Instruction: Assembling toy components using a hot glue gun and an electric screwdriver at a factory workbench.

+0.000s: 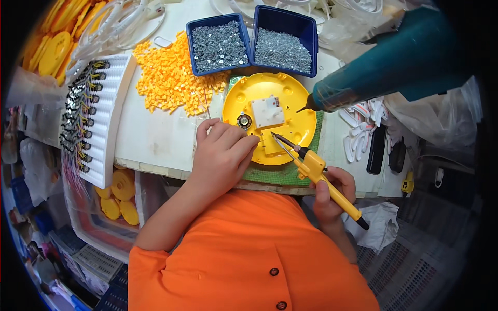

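A round yellow plastic housing point(237, 88) lies on a green mat point(315, 127) in front of me. Inside it sit a white box-shaped module point(267, 112) and a small round black-and-silver part point(244, 121). My left hand point(222, 149) rests over the housing's near left rim. Its thumb and index fingertips come together by the inner parts; whatever is between them is too small to name. Wrapped around the handle of a yellow soldering gun point(313, 165), my right hand point(334, 194) holds it at the near right. The dark tip reaches inside the housing, close to my left fingertips.
Two blue bins point(195, 57) of small metal parts stand behind the housing, beside a pile of small orange-yellow pieces point(168, 75). A teal power screwdriver point(384, 62) juts in from the right. White foam point(116, 103) holds wired parts at left; white plastic parts point(358, 129) lie at right.
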A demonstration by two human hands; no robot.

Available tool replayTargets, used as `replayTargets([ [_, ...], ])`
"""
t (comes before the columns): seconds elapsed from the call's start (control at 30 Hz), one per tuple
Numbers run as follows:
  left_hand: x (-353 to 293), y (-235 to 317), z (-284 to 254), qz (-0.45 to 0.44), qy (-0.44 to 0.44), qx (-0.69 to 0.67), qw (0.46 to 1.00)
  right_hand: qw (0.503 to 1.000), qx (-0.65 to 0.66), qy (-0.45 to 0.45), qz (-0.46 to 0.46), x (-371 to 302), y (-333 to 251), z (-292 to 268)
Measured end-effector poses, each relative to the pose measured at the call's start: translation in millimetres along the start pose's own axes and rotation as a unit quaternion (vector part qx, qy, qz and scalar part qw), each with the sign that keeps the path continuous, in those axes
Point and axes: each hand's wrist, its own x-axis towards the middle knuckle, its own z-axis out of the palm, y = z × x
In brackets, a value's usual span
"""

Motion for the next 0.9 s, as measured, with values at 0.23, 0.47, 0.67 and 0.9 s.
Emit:
replayTargets([
  [0.23, 0.5, 7.4, 8.3, -0.058, 0.031, 0.023, 0.998, 0.996, 0.09, -0.003, -0.016, 6.3, -4.4, -1.6],
  [0.47, -2.1, 3.7, 16.3, -0.093, 0.033, -0.005, 0.995, 0.993, -0.032, -0.018, -0.11, 11.4, -9.5, 1.1],
  [0.67, -2.7, 3.8, 13.9, -0.1, 0.033, -0.011, 0.994, 0.971, -0.086, -0.089, -0.203, 37.4, -34.3, 3.9],
  [0.9, -1.2, 4.2, 16.4, -0.103, 0.039, -0.007, 0.994, 0.961, -0.096, -0.119, -0.23, 45.1, -42.0, 7.1],
])
